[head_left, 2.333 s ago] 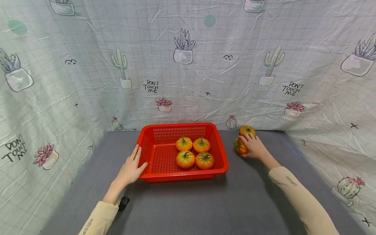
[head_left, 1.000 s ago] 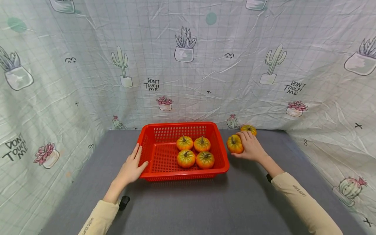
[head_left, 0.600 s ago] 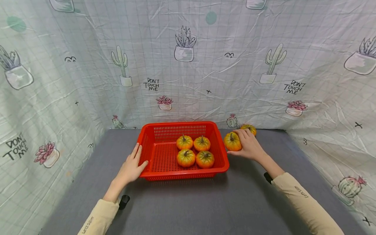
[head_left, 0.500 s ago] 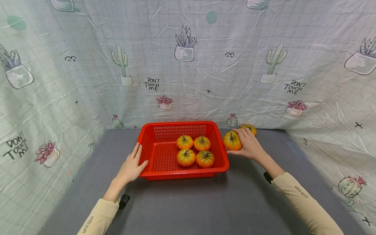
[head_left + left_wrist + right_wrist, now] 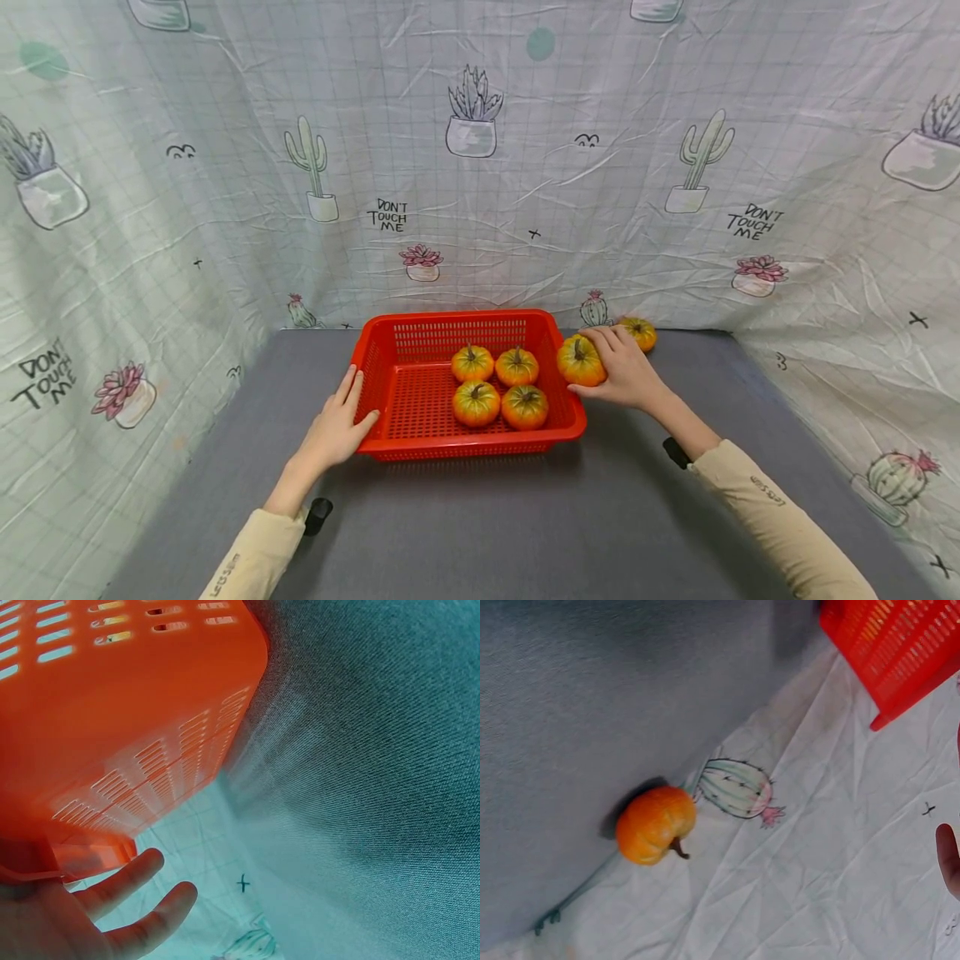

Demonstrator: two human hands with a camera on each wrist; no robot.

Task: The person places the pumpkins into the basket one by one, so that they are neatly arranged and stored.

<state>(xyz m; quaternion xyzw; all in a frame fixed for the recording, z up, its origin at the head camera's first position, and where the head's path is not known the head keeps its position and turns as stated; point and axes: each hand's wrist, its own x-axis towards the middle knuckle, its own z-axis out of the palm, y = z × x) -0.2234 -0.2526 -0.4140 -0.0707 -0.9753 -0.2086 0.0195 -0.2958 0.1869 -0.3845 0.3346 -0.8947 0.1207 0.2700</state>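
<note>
My right hand (image 5: pixel 626 371) grips a small orange-and-yellow pumpkin (image 5: pixel 579 362), which overlaps the right rim of the red basket (image 5: pixel 480 448) in the head view. Inside the basket's right half sit several similar pumpkins, one of them a front pumpkin (image 5: pixel 476 406). My left hand (image 5: pixel 330 429) rests on the basket's left rim with fingers fairly straight and the thumb apart, towards the inside. Two extended fingers (image 5: pixel 154 922) show beside the basket wall in the left wrist view. Only a fingertip (image 5: pixel 949 859) of the right hand shows in the right wrist view; the held pumpkin is out of that frame.
One more pumpkin (image 5: pixel 640 335) lies on the grey table (image 5: pixel 480 533) by the back curtain, behind the right hand. The right wrist view shows this loose pumpkin (image 5: pixel 654 826) too. A white curtain (image 5: pixel 525 183) with cactus prints encloses the table's back and sides.
My right hand has taken hold of the nearer of two loose pumpkins and carried it left to the basket's right rim. The left hand and basket have stayed in place.
</note>
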